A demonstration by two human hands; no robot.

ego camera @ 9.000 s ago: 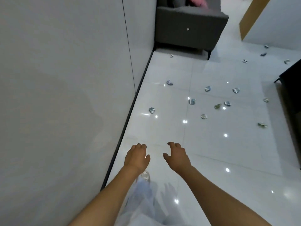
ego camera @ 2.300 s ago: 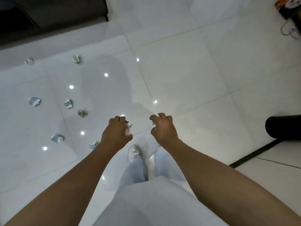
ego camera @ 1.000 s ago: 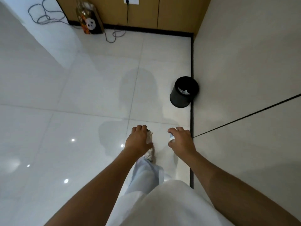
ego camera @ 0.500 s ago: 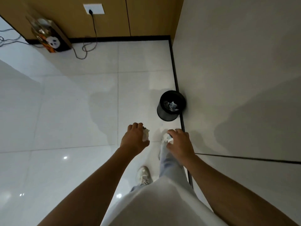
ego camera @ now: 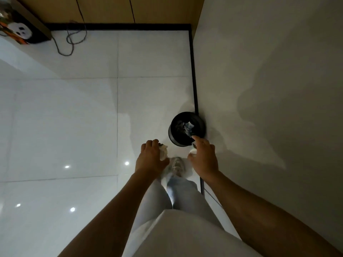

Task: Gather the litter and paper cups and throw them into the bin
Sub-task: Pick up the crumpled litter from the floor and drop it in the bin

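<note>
A round black bin (ego camera: pixel 173 139) stands on the white tiled floor against the right wall, with crumpled paper (ego camera: pixel 188 127) inside it. My left hand (ego camera: pixel 151 157) grips a crumpled white piece of litter (ego camera: pixel 163 152), held just left of the bin and nearer to me. My right hand (ego camera: pixel 203 157) holds a small paper cup (ego camera: pixel 193 150) whose white rim shows under the fingers; its fingertips reach the bin's near rim.
A grey wall (ego camera: pixel 269 89) runs along the right with a black skirting strip (ego camera: pixel 194 80). At the far left stand a dark box with a panda picture (ego camera: pixel 22 32) and a loose cable (ego camera: pixel 71 41). My legs and a white shoe (ego camera: pixel 177 165) are below the hands.
I have stepped closer to the bin. Both hands, still holding the litter and the cup, moved forward; my right hand now reaches the bin's rim.
</note>
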